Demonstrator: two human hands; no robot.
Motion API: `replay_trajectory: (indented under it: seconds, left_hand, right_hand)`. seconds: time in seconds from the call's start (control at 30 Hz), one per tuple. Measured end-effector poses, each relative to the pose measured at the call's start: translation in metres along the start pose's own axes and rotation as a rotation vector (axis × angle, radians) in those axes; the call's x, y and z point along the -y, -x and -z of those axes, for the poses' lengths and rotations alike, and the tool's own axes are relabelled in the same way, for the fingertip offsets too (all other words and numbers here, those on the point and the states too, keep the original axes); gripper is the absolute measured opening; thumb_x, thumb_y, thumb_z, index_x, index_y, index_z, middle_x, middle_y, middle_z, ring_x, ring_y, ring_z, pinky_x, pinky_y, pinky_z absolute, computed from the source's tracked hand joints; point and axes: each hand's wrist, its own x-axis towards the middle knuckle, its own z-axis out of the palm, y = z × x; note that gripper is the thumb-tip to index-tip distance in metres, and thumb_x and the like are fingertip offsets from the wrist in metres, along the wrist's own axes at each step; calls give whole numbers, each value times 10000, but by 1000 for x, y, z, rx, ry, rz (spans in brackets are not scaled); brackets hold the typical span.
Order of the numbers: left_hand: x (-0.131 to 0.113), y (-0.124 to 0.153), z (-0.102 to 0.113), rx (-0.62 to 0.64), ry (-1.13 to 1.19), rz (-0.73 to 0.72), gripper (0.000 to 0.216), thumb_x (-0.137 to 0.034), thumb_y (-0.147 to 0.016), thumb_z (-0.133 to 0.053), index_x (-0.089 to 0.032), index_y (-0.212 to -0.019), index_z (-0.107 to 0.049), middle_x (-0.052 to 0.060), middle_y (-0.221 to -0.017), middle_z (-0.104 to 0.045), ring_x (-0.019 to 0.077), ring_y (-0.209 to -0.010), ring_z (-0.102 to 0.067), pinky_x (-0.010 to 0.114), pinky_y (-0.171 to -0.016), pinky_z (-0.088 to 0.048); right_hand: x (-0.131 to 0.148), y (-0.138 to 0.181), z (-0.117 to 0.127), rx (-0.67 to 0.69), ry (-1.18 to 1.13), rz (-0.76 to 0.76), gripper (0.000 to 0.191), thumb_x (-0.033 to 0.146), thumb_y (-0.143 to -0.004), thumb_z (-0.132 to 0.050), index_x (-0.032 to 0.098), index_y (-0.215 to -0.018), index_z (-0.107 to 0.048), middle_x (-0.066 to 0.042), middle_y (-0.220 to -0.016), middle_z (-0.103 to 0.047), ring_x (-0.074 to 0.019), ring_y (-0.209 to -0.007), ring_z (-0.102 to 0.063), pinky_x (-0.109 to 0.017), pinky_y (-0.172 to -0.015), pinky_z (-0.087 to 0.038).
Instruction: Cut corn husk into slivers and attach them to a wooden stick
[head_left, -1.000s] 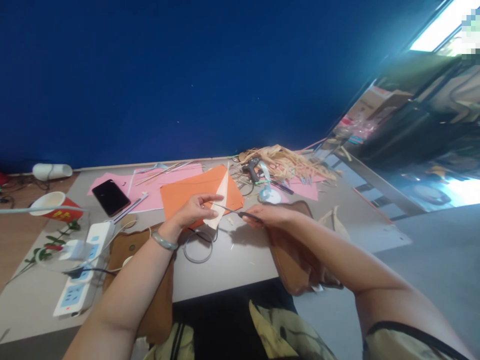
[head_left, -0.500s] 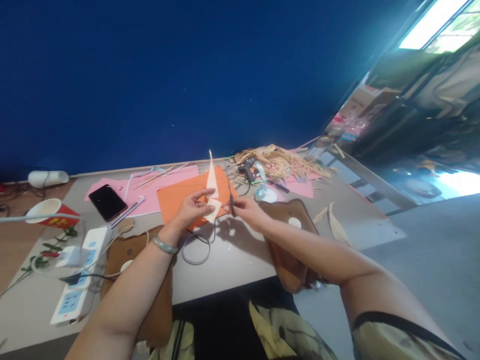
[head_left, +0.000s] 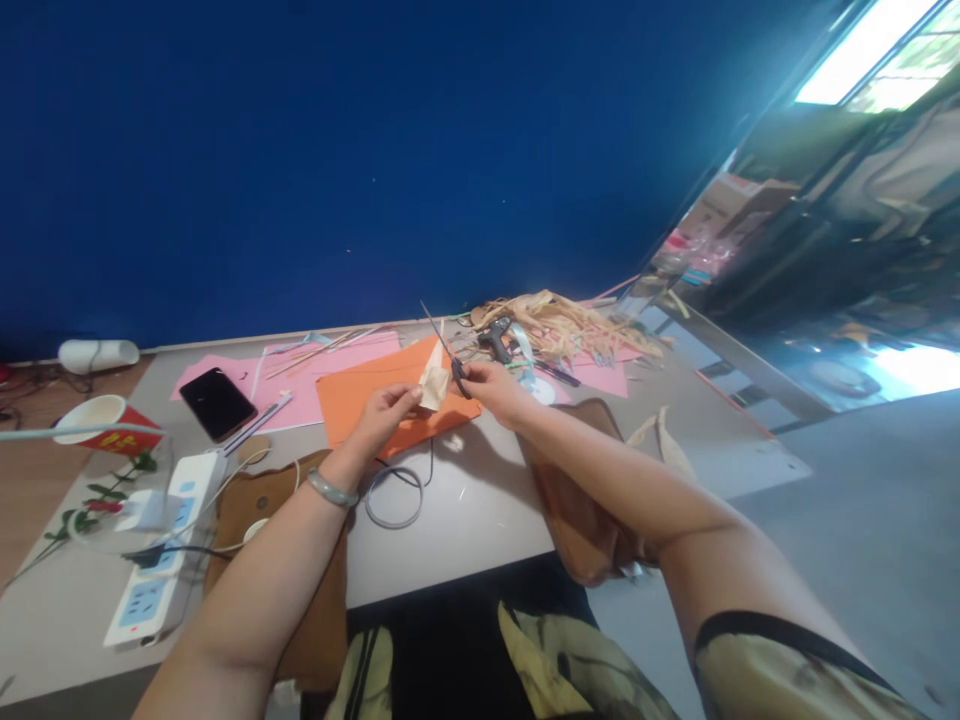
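Between thumb and fingers, my left hand (head_left: 388, 412) pinches a pale, pointed piece of dried husk (head_left: 433, 387) that looks folded at its lower end. My right hand (head_left: 495, 390) grips the dark handles of a pair of scissors (head_left: 442, 338). Their long blades point up and away to the left, passing close to the tip of the husk; whether they touch it I cannot tell. Both hands are above an orange sheet of paper (head_left: 352, 395) on the table.
Behind my right hand lie a heap of dried husk strips (head_left: 570, 325) and a black glue gun (head_left: 495, 340). Leftward are pink paper (head_left: 300, 372), a phone (head_left: 217, 404), a red paper cup (head_left: 109, 425) and a power strip (head_left: 161, 550). Brown pads (head_left: 570, 500) rest near the front edge.
The scissors have swung from upright beside my right fingers to pointing up and left across the husk. The husk has turned and shifted slightly right in my left hand.
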Motion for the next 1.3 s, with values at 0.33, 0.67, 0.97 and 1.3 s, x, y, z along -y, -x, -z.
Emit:
replay_trajectory:
  seconds: [0.33,0.67,0.97,1.3]
  left_hand:
    - [-4,0,1,4,-5,-31,373,-389,-627,-764,-106,-837,-641,73,-773,-694,188,-727,-661,346,-750,-529]
    - [6,-3,0,19,69,-41,358,-408,-684,-723,-142,-805,-516,63,-751,-693,178,-708,-675,372,-768,-531]
    - [3,-3,-2,28,87,-23,526,-427,-681,-720,-137,-1063,-504,84,-846,-707,199,-803,-675,366,-797,-516]
    - [3,-3,-1,12,89,47,432,-456,-679,-705,-130,-940,-594,81,-862,-694,173,-794,-658,296,-705,-534]
  right_hand:
    - [-3,-10,-13,-50,-34,-33,196,290,-625,-687,142,-579,-567,11,-537,-568,-80,-512,-496,-213,-511,-347]
    - [-6,-12,-26,-198,-9,-83,173,278,-642,-653,148,-585,-555,2,-533,-576,-88,-509,-533,-199,-476,-369]
    - [-13,-12,-35,-204,21,-65,223,305,-652,-661,164,-559,-514,1,-474,-570,-93,-453,-506,-210,-437,-346]
    - [-9,-7,-40,-201,-35,-76,180,279,-641,-648,163,-558,-539,10,-481,-565,-86,-459,-502,-210,-462,-358]
